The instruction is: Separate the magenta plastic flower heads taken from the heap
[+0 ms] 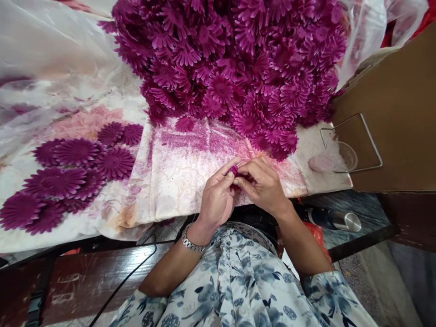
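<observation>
My left hand [217,195] and my right hand [263,181] meet at the near edge of a stained white cloth [180,172]. Both pinch one small magenta fabric flower [235,172] between thumbs and fingertips; most of it is hidden by the fingers. A metal watch [191,243] sits on my left wrist. Just beyond my hands rises a big heap of magenta flowers [235,63]. Several larger flat magenta flowers [68,172] lie spread on the cloth to the left.
A brown cardboard box [398,113] stands at the right with a wire frame [354,141] and a clear round lid [344,156] beside it. Clear plastic sheeting [44,50] covers the far left. A metal bottle [335,220] lies below the table edge.
</observation>
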`<action>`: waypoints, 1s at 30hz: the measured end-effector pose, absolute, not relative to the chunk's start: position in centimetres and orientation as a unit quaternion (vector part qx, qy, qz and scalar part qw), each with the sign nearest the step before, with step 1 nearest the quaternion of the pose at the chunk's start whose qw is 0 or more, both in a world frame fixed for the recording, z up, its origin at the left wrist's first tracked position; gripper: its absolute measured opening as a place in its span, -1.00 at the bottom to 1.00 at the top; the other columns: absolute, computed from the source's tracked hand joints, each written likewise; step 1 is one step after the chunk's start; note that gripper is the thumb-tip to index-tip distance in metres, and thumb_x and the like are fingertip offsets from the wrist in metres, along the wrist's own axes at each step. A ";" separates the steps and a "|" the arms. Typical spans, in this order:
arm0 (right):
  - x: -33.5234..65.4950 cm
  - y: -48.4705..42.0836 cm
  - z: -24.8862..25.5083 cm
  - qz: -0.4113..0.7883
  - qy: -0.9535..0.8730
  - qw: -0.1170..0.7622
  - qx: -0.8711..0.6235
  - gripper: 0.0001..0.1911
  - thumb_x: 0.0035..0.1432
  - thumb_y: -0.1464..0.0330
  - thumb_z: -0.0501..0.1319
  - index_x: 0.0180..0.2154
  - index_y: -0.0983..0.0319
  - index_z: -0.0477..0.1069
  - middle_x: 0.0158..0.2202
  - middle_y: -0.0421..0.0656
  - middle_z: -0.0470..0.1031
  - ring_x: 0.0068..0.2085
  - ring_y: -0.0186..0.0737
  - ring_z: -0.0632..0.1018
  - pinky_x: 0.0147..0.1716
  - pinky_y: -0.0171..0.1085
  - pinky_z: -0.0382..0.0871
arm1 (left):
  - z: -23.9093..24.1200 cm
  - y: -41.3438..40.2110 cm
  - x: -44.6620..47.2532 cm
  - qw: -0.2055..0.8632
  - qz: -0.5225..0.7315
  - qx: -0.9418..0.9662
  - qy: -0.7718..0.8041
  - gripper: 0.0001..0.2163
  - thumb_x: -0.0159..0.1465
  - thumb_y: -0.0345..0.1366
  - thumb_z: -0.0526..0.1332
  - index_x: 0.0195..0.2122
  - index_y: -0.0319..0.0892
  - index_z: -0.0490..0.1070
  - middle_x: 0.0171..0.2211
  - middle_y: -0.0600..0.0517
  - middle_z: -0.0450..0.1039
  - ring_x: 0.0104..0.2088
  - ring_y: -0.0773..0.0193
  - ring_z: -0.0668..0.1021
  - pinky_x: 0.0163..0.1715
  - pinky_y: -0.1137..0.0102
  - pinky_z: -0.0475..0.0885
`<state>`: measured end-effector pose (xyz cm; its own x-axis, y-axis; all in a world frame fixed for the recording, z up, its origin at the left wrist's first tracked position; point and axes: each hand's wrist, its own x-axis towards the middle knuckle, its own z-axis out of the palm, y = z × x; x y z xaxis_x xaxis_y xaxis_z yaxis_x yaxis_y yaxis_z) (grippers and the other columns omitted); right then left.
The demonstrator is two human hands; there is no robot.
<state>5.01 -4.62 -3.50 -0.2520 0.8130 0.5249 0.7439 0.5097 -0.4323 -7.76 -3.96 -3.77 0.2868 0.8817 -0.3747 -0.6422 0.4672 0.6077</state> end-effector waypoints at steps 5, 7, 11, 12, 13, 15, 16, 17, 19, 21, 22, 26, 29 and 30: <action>4.0 -4.8 -4.2 0.046 -0.766 0.398 -0.503 -0.86 0.20 0.45 0.09 -0.42 0.22 0.34 -0.50 -0.18 0.44 -0.42 -0.30 0.41 -0.35 -0.27 0.31 | -3.9 -4.1 -7.7 0.777 0.484 0.188 0.356 -0.70 -0.02 -0.42 0.37 -0.21 -0.18 0.56 -0.50 0.09 0.51 -0.49 0.45 0.46 -0.35 0.56 0.38; 4.3 -4.7 -3.9 0.027 -0.743 0.419 -0.521 -0.88 0.18 0.45 0.12 -0.42 0.23 0.34 -0.52 -0.19 0.42 -0.43 -0.31 0.40 -0.38 -0.29 0.30 | -4.0 -4.0 -7.7 0.772 0.491 0.189 0.355 -0.69 -0.05 -0.40 0.39 -0.22 -0.19 0.56 -0.41 0.04 0.57 -0.40 0.42 0.52 -0.30 0.56 0.40; 6.9 -3.8 -2.5 -0.131 -0.676 0.439 -0.577 -0.90 0.18 0.44 0.13 -0.40 0.22 0.35 -0.51 -0.20 0.40 -0.41 -0.30 0.40 -0.34 -0.28 0.27 | -4.0 -3.7 -8.0 0.760 0.510 0.176 0.362 -0.71 -0.03 -0.38 0.38 -0.23 -0.23 0.54 -0.26 -0.07 0.59 -0.25 0.23 0.59 -0.16 0.37 0.46; 7.9 -3.4 -2.2 -0.179 -0.658 0.427 -0.594 -0.91 0.18 0.43 0.13 -0.38 0.22 0.35 -0.49 -0.19 0.41 -0.39 -0.29 0.40 -0.31 -0.26 0.27 | -4.0 -3.6 -8.1 0.757 0.512 0.173 0.367 -0.71 -0.01 -0.37 0.37 -0.22 -0.23 0.53 -0.26 -0.09 0.59 -0.24 0.19 0.60 -0.16 0.33 0.48; 8.9 -3.0 -1.9 -0.218 -0.641 0.409 -0.612 -0.91 0.19 0.41 0.12 -0.37 0.22 0.37 -0.46 -0.18 0.43 -0.37 -0.27 0.41 -0.27 -0.23 0.26 | -3.9 -3.5 -8.3 0.754 0.513 0.170 0.373 -0.71 0.00 -0.37 0.36 -0.20 -0.23 0.52 -0.25 -0.09 0.59 -0.23 0.18 0.60 -0.17 0.31 0.49; 10.4 -2.5 -1.3 -0.257 -0.617 0.365 -0.648 -0.90 0.19 0.37 0.13 -0.31 0.23 0.40 -0.35 -0.11 0.46 -0.27 -0.20 0.43 -0.19 -0.17 0.26 | -3.9 -3.3 -8.5 0.750 0.516 0.162 0.381 -0.69 0.02 -0.38 0.34 -0.16 -0.20 0.49 -0.23 -0.08 0.58 -0.25 0.23 0.60 -0.20 0.36 0.49; 10.7 -2.4 -1.2 -0.258 -0.614 0.352 -0.658 -0.88 0.19 0.35 0.13 -0.27 0.23 0.42 -0.29 -0.08 0.47 -0.22 -0.17 0.43 -0.15 -0.14 0.25 | -3.9 -3.2 -8.6 0.750 0.516 0.157 0.382 -0.68 0.03 -0.39 0.33 -0.14 -0.20 0.48 -0.23 -0.07 0.58 -0.26 0.25 0.60 -0.21 0.39 0.49; 10.7 -2.5 -1.1 -0.250 -0.620 0.349 -0.657 -0.86 0.18 0.35 0.14 -0.23 0.24 0.42 -0.24 -0.05 0.47 -0.18 -0.15 0.43 -0.13 -0.12 0.26 | -3.9 -3.0 -8.6 0.752 0.516 0.151 0.381 -0.68 0.02 -0.39 0.33 -0.14 -0.20 0.48 -0.25 -0.07 0.58 -0.27 0.27 0.60 -0.21 0.41 0.48; 9.5 -3.0 -1.2 -0.202 -0.656 0.365 -0.629 -0.84 0.17 0.37 0.16 -0.20 0.26 0.42 -0.24 -0.04 0.47 -0.17 -0.15 0.44 -0.14 -0.15 0.30 | -3.8 -2.9 -8.4 0.754 0.520 0.138 0.377 -0.73 0.01 -0.40 0.33 -0.22 -0.24 0.50 -0.30 -0.06 0.58 -0.28 0.28 0.60 -0.22 0.43 0.48; 7.4 -3.9 -1.6 -0.109 -0.713 0.378 -0.580 -0.89 0.17 0.38 0.17 -0.25 0.26 0.41 -0.33 -0.08 0.48 -0.24 -0.21 0.43 -0.21 -0.21 0.33 | -3.6 -2.8 -8.1 0.758 0.520 0.129 0.372 -0.82 0.00 -0.40 0.34 -0.33 -0.27 0.51 -0.37 -0.04 0.57 -0.35 0.33 0.58 -0.28 0.49 0.47; 6.3 -4.3 -1.9 -0.055 -0.740 0.376 -0.555 -0.91 0.17 0.37 0.17 -0.28 0.25 0.40 -0.37 -0.11 0.47 -0.28 -0.23 0.43 -0.25 -0.23 0.34 | -3.6 -2.9 -7.9 0.762 0.518 0.130 0.368 -0.84 0.00 -0.40 0.34 -0.35 -0.28 0.52 -0.39 -0.01 0.56 -0.39 0.37 0.56 -0.33 0.53 0.45; 4.0 -5.0 -3.2 0.044 -0.761 0.380 -0.524 -0.92 0.17 0.38 0.15 -0.37 0.24 0.33 -0.43 -0.15 0.42 -0.36 -0.25 0.39 -0.31 -0.25 0.32 | -3.5 -3.5 -7.4 0.776 0.495 0.162 0.357 -0.77 -0.01 -0.37 0.36 -0.28 -0.26 0.56 -0.39 -0.02 0.56 -0.42 0.39 0.53 -0.35 0.54 0.42; 4.2 -4.9 -3.7 0.078 -0.744 0.406 -0.526 -0.89 0.14 0.44 0.16 -0.43 0.22 0.29 -0.49 -0.21 0.35 -0.40 -0.29 0.37 -0.38 -0.29 0.29 | -3.6 -4.0 -7.3 0.781 0.479 0.188 0.355 -0.72 -0.01 -0.34 0.37 -0.23 -0.23 0.56 -0.31 -0.05 0.58 -0.25 0.28 0.56 -0.17 0.44 0.42; 4.4 -4.9 -3.8 0.082 -0.738 0.413 -0.527 -0.88 0.14 0.46 0.16 -0.44 0.22 0.28 -0.51 -0.22 0.33 -0.42 -0.30 0.36 -0.39 -0.30 0.28 | -3.6 -4.2 -7.3 0.781 0.475 0.195 0.355 -0.70 -0.01 -0.34 0.37 -0.21 -0.22 0.56 -0.29 -0.05 0.58 -0.21 0.25 0.55 -0.13 0.42 0.41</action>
<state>4.42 -4.87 -3.83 -0.1030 0.8455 0.5239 0.7099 0.4314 -0.5567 -7.29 -4.19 -3.61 0.2961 0.8804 -0.3704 -0.6036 0.4730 0.6418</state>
